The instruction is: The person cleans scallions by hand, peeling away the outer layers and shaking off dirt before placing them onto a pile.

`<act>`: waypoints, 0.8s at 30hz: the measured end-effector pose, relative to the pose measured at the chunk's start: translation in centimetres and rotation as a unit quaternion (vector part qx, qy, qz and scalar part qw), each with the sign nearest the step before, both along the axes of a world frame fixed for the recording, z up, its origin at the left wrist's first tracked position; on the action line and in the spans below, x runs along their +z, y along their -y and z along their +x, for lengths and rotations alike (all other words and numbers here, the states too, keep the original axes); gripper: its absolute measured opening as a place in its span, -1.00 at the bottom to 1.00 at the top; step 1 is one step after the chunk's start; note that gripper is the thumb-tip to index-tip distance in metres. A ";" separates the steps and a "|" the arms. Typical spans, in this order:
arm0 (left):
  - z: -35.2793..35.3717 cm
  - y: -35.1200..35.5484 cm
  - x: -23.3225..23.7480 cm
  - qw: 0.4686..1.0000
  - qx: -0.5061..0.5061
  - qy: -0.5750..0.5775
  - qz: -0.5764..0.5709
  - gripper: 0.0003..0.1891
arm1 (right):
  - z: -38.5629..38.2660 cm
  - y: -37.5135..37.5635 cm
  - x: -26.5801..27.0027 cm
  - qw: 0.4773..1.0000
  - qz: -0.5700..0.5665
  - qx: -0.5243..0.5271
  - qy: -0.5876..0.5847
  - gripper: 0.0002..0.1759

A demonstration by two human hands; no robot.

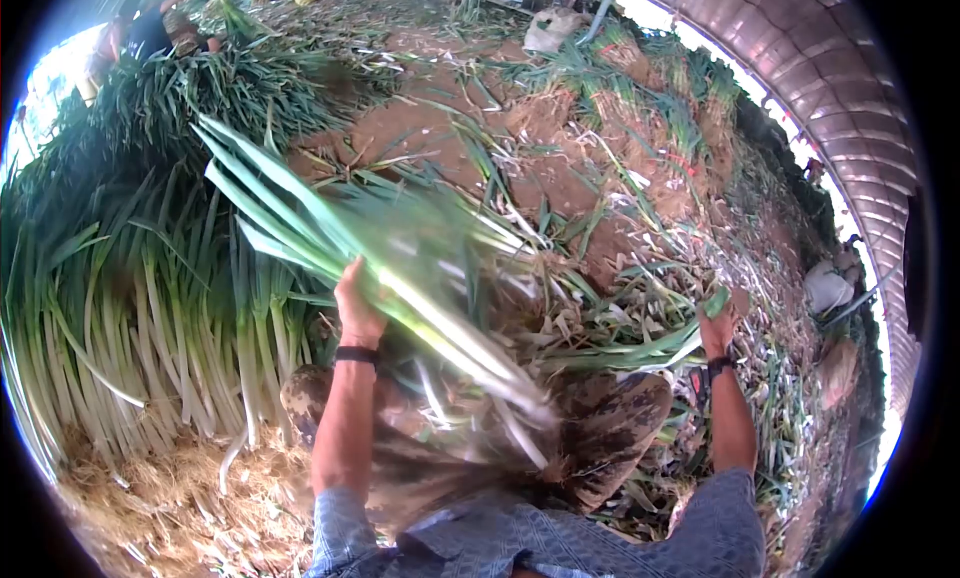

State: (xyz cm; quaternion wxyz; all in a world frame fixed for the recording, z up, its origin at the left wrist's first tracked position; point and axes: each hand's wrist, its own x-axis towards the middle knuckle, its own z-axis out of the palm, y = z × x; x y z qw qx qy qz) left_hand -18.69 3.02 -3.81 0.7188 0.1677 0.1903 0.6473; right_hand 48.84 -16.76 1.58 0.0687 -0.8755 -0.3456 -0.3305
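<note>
My left hand point(359, 304) is wrapped round a few long leeks point(440, 321), green leaves pointing to the upper left and white stems slanting down to the right over my lap. The stem ends are smeared by motion. Out to the right, my right hand point(717, 323) is closed on green leaves point(640, 352) that trail leftward above the ground. Beside my left arm a big pile of leeks point(150, 318) stands with roots point(200, 488) toward me.
Leaf scraps point(620, 308) litter the brown soil point(405, 123). Tied bundles point(640, 103) lie at the upper right. White sacks point(553, 30) stand further back. People point(148, 33) are beyond the pile at the upper left. A curved roof point(800, 58) arches on the right.
</note>
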 end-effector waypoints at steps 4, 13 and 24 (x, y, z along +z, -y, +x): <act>3.0 0.0 1.0 0.996 -0.062 0.032 0.056 -0.58 | -17.9 -3.3 4.1 0.901 0.068 0.318 -0.287 -0.47; 7.3 2.2 9.7 0.996 -0.046 -0.065 0.038 -0.58 | -41.7 -9.1 1.4 0.563 -0.034 0.646 -0.514 -0.71; 8.1 2.5 7.4 0.983 -0.053 -0.177 -0.011 -0.66 | -41.8 -9.5 2.6 0.717 -0.095 0.600 -0.341 -0.54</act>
